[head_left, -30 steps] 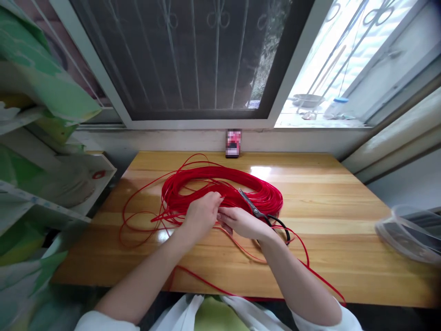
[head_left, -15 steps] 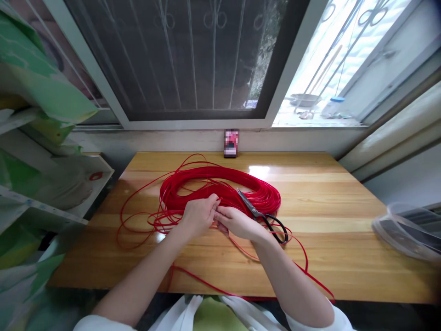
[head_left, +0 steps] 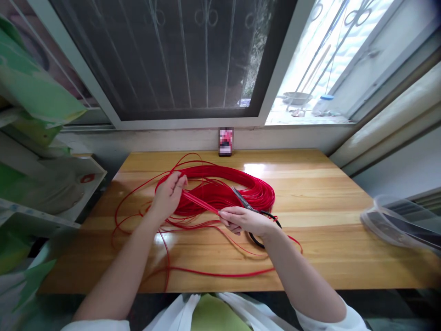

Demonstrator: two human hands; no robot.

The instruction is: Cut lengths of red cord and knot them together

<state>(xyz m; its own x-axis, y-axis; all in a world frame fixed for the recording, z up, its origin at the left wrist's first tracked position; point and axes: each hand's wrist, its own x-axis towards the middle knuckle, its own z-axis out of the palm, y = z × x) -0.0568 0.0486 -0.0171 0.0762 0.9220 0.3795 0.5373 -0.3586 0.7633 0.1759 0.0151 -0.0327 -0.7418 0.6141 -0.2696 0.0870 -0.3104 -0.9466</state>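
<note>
Between my two hands a few strands of red cord stretch taut in a slanting line. My left hand is closed on the upper left end of the strands, above the coil's left side. Lower and to the right, my right hand pinches their other end. Behind and beneath them lies a large coil of red cord, with loose loops spreading to the left. Black-handled scissors rest on the coil's right side, partly hidden by my right hand.
The wooden table reaches back to the window wall. A phone leans upright there. At the right edge sits a clear plastic container. A white shelf stands on the left, and loose cord runs along the table's front.
My hands were together over the coil; now the left has moved up and left, drawing the strands taut from the right. The view has shifted slightly.
</note>
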